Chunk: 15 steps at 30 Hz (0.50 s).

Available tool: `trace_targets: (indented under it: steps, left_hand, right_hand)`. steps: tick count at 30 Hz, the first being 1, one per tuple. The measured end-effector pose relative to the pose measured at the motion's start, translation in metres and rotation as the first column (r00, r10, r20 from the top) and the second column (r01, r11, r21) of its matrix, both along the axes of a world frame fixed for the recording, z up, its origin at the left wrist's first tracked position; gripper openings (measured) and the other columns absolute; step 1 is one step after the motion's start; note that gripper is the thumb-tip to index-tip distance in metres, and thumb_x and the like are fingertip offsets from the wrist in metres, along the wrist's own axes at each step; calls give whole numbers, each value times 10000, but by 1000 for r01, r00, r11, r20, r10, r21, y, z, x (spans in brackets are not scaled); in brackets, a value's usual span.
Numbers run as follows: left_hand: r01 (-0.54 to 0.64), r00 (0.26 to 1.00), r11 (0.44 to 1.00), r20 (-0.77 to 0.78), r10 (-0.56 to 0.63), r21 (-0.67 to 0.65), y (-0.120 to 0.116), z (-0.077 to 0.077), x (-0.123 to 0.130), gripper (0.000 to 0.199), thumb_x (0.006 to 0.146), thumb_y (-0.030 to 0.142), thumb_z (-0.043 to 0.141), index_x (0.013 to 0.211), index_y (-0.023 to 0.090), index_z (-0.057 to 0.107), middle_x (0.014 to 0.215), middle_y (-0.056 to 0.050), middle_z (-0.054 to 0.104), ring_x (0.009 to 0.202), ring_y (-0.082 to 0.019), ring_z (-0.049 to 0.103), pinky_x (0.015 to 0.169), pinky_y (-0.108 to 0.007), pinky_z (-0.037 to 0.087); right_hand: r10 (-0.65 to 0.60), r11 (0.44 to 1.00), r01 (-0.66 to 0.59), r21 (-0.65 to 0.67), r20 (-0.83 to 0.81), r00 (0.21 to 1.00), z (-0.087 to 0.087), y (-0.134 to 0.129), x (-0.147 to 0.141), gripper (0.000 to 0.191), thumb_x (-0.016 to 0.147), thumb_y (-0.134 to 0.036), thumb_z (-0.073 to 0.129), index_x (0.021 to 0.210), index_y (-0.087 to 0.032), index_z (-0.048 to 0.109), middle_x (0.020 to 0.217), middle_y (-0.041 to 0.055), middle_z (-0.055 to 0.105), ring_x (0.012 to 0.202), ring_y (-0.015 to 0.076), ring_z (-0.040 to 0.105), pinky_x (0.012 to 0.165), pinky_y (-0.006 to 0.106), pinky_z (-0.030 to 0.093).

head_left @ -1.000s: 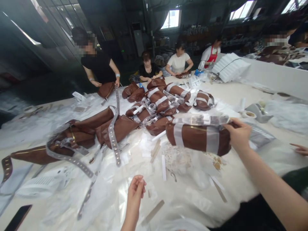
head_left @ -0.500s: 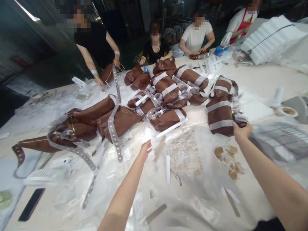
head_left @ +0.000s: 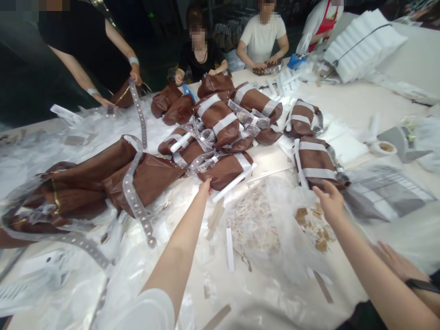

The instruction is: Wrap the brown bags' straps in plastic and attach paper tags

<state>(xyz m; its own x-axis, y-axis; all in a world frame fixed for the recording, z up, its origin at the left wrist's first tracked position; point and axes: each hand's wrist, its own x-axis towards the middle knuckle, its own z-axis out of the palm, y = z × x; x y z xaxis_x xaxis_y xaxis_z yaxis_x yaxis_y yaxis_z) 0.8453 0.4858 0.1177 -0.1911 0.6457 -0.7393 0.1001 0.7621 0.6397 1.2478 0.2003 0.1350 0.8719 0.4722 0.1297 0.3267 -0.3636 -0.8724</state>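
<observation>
Head view: left hand (head_left: 205,187) has moved up, touching a brown bag (head_left: 225,172).

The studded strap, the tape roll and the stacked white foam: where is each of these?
Studded strap (head_left: 133,195): head view, on its middle stretch, over a brown bag.
Tape roll (head_left: 386,147): head view, on its upward face.
Stacked white foam (head_left: 364,46): head view, on the stack's top.

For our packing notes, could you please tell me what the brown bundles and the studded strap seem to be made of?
The brown bundles look like smooth faux leather, given their soft sheen and creases. The studded strap looks like translucent plastic with metal studs, though that is uncertain.
</observation>
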Motion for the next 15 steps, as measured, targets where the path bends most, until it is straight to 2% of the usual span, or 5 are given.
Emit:
trace_targets:
  steps: [4, 7, 10, 12, 15]
  left_hand:
    - [27, 1000, 997, -19, -25, 75, -3, 17, 0, 249, 933, 377, 629, 987, 135, 644, 896, -24, 672, 740, -130, 631, 695, -306, 553]
    - [23, 1000, 991, -4, -23, 129, -22, 38, 3, 218, 923, 343, 642, 866, 134, 628, 728, 21, 619, 600, -99, 569, 599, -260, 508]
    - [-6, 1000, 976, 27, 1, 217, -57, 61, 2, 193, 864, 286, 671, 754, 150, 590, 597, 49, 550, 518, -91, 516, 552, -241, 456]
    - [-34, 998, 959, 56, 19, 281, -89, 74, -1, 186, 809, 283, 682, 719, 168, 568, 565, 53, 534, 502, -93, 510, 551, -238, 440]
    - [-41, 995, 934, 102, 5, 356, -151, 92, -10, 195, 754, 341, 689, 739, 186, 571, 621, 38, 583, 536, -101, 531, 578, -239, 441]
  right_hand:
    - [222, 968, -235, 93, 125, 967, 35, 10, -91, 491, 825, -483, 684, 1237, -218, 658, 1444, 131, 562, 1332, 312, 519, 1131, 543, 381]
    - [360, 916, -377, 135, 132, 923, 43, 23, -156, 544, 842, -477, 679, 1317, -221, 613, 1504, 125, 500, 1406, 304, 438, 1193, 534, 311]
    - [299, 950, -255, 180, -291, 909, 31, 39, -210, 797, 757, -582, 726, 1418, -191, 511, 1559, 165, 420, 1434, 358, 394, 1182, 556, 334]
    - [206, 978, -144, 149, -607, 768, 23, 48, -237, 910, 678, -630, 768, 1414, -169, 496, 1549, 193, 427, 1423, 385, 407, 1167, 543, 370]
    - [209, 978, -105, 181, -811, 546, 29, 54, -266, 820, 663, -618, 794, 1335, -212, 555, 1420, 146, 584, 1350, 370, 504, 1085, 514, 480]
